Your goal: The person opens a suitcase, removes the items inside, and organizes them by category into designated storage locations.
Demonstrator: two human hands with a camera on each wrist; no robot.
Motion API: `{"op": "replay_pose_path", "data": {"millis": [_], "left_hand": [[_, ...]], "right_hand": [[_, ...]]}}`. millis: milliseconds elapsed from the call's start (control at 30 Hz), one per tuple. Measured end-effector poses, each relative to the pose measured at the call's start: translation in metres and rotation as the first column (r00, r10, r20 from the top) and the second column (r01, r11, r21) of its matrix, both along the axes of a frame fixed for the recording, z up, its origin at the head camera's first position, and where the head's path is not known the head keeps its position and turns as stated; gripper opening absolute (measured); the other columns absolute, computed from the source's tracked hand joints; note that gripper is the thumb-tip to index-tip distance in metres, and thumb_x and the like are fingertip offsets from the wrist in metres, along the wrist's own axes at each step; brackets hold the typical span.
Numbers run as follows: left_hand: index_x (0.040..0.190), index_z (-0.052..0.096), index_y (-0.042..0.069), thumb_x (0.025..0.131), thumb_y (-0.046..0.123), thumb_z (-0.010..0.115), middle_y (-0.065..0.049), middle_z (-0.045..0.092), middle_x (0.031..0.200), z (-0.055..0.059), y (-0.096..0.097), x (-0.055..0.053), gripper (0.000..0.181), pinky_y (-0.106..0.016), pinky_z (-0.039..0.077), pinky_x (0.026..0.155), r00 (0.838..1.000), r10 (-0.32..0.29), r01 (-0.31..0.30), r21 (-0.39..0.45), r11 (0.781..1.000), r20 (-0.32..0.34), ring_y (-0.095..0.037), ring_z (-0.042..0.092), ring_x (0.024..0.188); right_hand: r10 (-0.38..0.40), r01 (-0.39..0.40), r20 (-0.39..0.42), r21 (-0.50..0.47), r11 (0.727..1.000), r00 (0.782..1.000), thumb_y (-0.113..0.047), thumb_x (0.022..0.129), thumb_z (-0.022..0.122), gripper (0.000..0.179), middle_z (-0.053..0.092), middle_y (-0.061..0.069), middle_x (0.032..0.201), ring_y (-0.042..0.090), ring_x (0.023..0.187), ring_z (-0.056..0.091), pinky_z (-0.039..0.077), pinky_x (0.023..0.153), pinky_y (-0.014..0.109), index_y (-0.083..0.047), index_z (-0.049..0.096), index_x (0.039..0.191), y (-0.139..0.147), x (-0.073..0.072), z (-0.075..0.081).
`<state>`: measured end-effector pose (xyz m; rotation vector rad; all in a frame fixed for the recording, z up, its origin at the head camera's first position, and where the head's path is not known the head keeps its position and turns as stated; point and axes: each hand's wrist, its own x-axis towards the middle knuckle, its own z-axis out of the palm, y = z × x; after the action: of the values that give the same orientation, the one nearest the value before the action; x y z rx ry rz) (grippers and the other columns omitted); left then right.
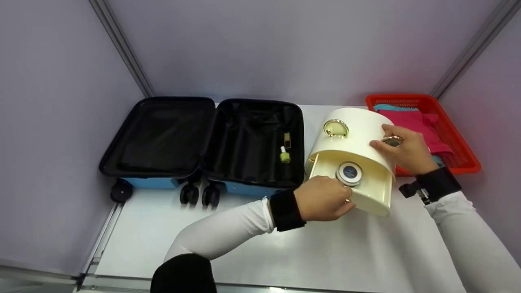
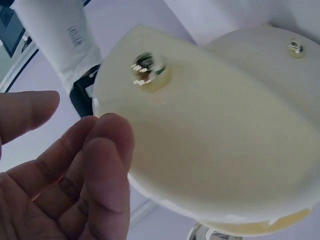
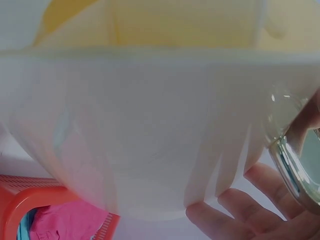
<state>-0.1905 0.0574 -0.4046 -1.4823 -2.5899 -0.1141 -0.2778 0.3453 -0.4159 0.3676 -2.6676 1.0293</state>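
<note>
A cream storage box (image 1: pixel 358 126) with gold ring handles stands before me, its drawer (image 1: pixel 372 191) pulled out. A round silver tin (image 1: pixel 349 173) with a dark blue label lies in the drawer. My left hand (image 1: pixel 325 199) is at the drawer front, close to its gold knob (image 2: pixel 147 72). In the left wrist view its fingers (image 2: pixel 107 160) are loosely bent, with a gap to the thumb and nothing between them. My right hand (image 1: pixel 409 150) holds the box's upper right side around a ring handle (image 3: pixel 295 170), fingertips (image 3: pixel 200 210) against the wall.
Left of the box lies an open blue suitcase (image 1: pixel 240 187) with a black lining. Inside its right half are a green nail polish bottle (image 1: pixel 284 156) and a small gold-and-black item (image 1: pixel 287 140). Behind my right hand, a red basket (image 1: pixel 464 156) holds pink cloth (image 1: pixel 411 122) and blue cloth.
</note>
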Motion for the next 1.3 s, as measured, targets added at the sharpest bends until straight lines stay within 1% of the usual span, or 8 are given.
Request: {"op": "replay_pose_path", "data": {"millis": [100,233,333,433,700,867,1100,1300], "left_hand": [[0.086,0.076,0.023,0.107,0.046,0.061,0.008,0.078,0.083,-0.016,0.002,0.004,0.035,-0.034,0.061,0.061,0.991,0.025,-0.026,-0.011,1.0,-0.131,-0.013,0.076,0.075],[0.085,0.076,0.029,0.106,0.05,0.061,0.012,0.077,0.083,-0.035,0.006,0.008,0.033,-0.032,0.059,0.056,0.955,0.05,-0.055,-0.009,0.998,-0.292,-0.009,0.075,0.074],[0.084,0.073,0.027,0.108,0.046,0.058,0.013,0.074,0.079,-0.041,0.009,0.007,0.033,-0.03,0.056,0.053,0.931,0.079,-0.084,0.001,0.996,-0.357,-0.008,0.072,0.071],[0.083,0.07,0.026,0.11,0.043,0.055,0.012,0.073,0.078,-0.042,0.012,0.002,0.034,-0.029,0.053,0.053,0.915,0.112,-0.116,0.012,0.993,-0.388,-0.008,0.069,0.068],[0.09,0.072,0.024,0.114,0.04,0.051,0.011,0.072,0.082,-0.046,0.025,-0.021,0.035,-0.026,0.054,0.057,0.91,0.183,-0.177,0.052,0.983,-0.373,-0.006,0.069,0.07],[0.093,0.073,0.024,0.114,0.04,0.052,0.011,0.073,0.086,-0.05,0.035,-0.031,0.034,-0.024,0.056,0.06,0.898,0.216,-0.205,0.068,0.976,-0.384,-0.006,0.07,0.073],[0.098,0.073,0.021,0.113,0.043,0.054,0.009,0.075,0.088,-0.052,0.046,-0.044,0.033,-0.026,0.059,0.061,0.913,0.276,-0.266,0.075,0.961,-0.299,-0.008,0.071,0.076],[0.105,0.073,0.022,0.114,0.043,0.054,0.009,0.075,0.096,-0.05,0.051,-0.052,0.03,-0.027,0.06,0.063,0.924,0.269,-0.274,0.023,0.962,-0.272,-0.01,0.072,0.082]], "right_hand": [[-0.011,0.012,0.011,-0.003,1.0,1.0,-0.021,0.093,0.089,0.033,0.065,0.033,0.144,0.058,0.133,0.062,0.041,0.078,-0.004,0.001,0.065,0.088,0.001,0.001,0.0],[-0.021,0.021,0.024,-0.002,1.0,1.0,-0.021,0.093,0.089,0.033,0.065,0.033,0.144,0.058,0.133,0.062,0.042,0.077,-0.004,0.0,0.065,0.088,0.002,0.002,0.0],[-0.023,0.023,0.029,-0.002,1.0,0.999,-0.022,0.093,0.089,0.033,0.065,0.032,0.144,0.058,0.132,0.062,0.042,0.077,-0.003,0.002,0.068,0.09,0.004,0.002,0.0],[-0.027,0.027,0.031,-0.003,1.0,0.999,-0.023,0.093,0.089,0.033,0.065,0.031,0.144,0.058,0.132,0.062,0.042,0.077,-0.003,0.003,0.069,0.092,0.005,0.002,0.0],[-0.033,0.033,0.063,0.012,0.999,0.997,-0.028,0.094,0.089,0.037,0.063,0.031,0.146,0.059,0.135,0.059,0.041,0.077,-0.004,0.006,0.074,0.101,0.008,0.0,0.001],[-0.032,0.03,0.071,0.02,0.999,0.997,-0.028,0.094,0.088,0.036,0.062,0.03,0.147,0.058,0.138,0.058,0.039,0.077,-0.005,0.001,0.068,0.091,0.009,0.0,0.001],[-0.035,0.034,0.049,0.018,0.999,0.998,-0.024,0.094,0.089,0.033,0.064,0.03,0.145,0.056,0.134,0.062,0.04,0.075,-0.004,0.004,0.073,0.097,0.008,0.002,-0.001],[-0.034,0.034,0.05,0.007,0.999,0.998,-0.024,0.093,0.089,0.033,0.064,0.029,0.145,0.056,0.131,0.064,0.043,0.073,-0.003,0.003,0.071,0.092,0.008,0.002,0.002]]}}
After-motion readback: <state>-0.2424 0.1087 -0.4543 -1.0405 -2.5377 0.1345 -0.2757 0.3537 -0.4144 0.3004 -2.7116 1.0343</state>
